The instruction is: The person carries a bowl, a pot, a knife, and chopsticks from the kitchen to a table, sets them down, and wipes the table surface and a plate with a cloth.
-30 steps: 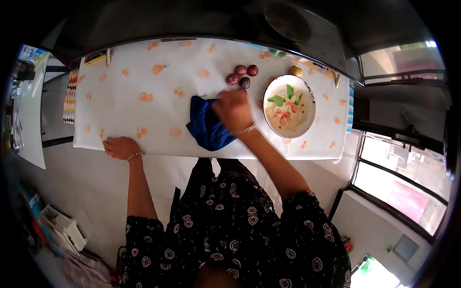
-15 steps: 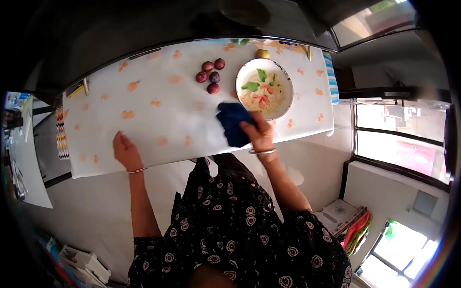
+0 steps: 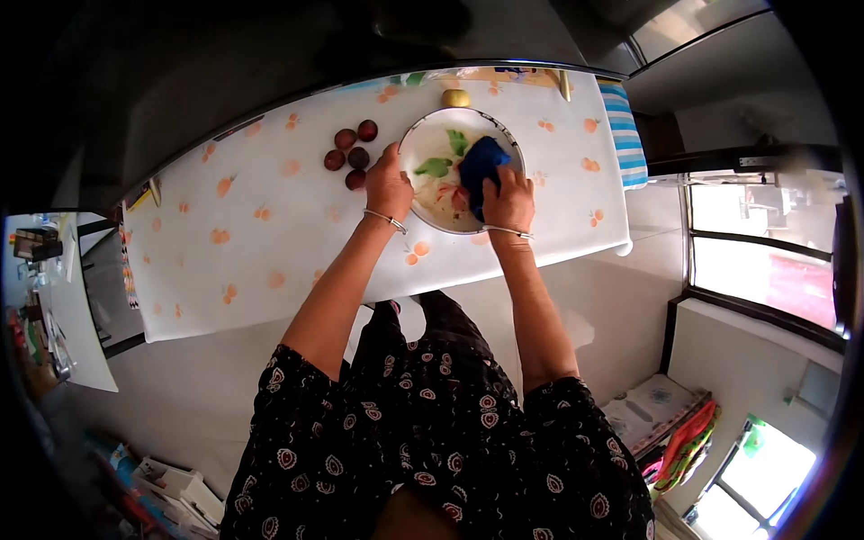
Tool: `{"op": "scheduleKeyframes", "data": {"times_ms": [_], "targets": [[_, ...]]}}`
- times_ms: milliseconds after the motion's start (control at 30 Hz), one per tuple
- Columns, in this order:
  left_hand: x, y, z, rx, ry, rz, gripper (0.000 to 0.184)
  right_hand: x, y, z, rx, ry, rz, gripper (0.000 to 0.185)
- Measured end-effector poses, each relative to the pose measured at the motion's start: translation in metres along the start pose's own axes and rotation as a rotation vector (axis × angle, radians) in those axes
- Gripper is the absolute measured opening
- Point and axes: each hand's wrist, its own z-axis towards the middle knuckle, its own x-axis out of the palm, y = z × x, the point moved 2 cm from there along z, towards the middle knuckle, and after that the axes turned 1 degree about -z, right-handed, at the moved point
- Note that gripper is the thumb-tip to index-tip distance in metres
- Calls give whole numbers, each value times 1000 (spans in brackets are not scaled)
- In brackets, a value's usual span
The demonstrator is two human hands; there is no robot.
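A white plate (image 3: pixel 425 200) with a green-leaf and red-flower design and a dark-marked rim lies on the table. My left hand (image 3: pixel 390 186) grips its left edge, the fingertips partly hidden. Bunched in my right hand (image 3: pixel 510 200) is a dark blue cloth (image 3: pixel 483 167), pressed onto the right side of the plate's inner surface. Several dark red plums (image 3: pixel 346 139) sit in a group to the left of the plate. Behind the far rim rests a yellowish round fruit (image 3: pixel 456 98).
The table (image 3: pixel 193 279) wears a white cover with orange fruit prints. A blue-and-white striped cloth (image 3: pixel 623 135) hangs at its right end. A dark panel (image 3: pixel 270 63) runs along the back. Windows are on the right.
My left hand has moved right from over the table to the plate's left edge. My right hand has carried the blue cloth from beside the plate onto it.
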Motion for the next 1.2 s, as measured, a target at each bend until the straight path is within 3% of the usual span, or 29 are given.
{"op": "scheduleKeyframes", "data": {"times_ms": [133,200,233,367,500,700,800,867,1000,1067,1200], "targets": [[9,-13,-30,27,-65,96,45,8,-8,1,-104,35,-75,40],[-12,-67,-49,-559,198,-216,42,10,-13,6,-136,68,-74,45],[-5,-57,-60,-788,327,-298,44,10,-17,7,-155,93,-69,47],[11,-13,-37,-21,-36,66,44,10,-24,7,-184,141,7,48],[28,-20,11,58,-7,33,35,11,-28,7,-202,39,131,48],[36,-15,14,119,6,-8,34,28,14,13,76,24,-49,41],[37,-12,17,76,40,-40,34,51,33,1,-228,42,87,31],[38,-10,14,64,21,-108,34,46,47,-16,-247,11,145,22],[39,-7,12,107,4,-62,35,46,32,-6,-263,49,44,23],[36,-12,12,65,42,-45,35,44,22,25,-103,41,-46,24],[36,-12,10,30,40,-22,36,24,-13,29,-65,16,-298,12]]}}
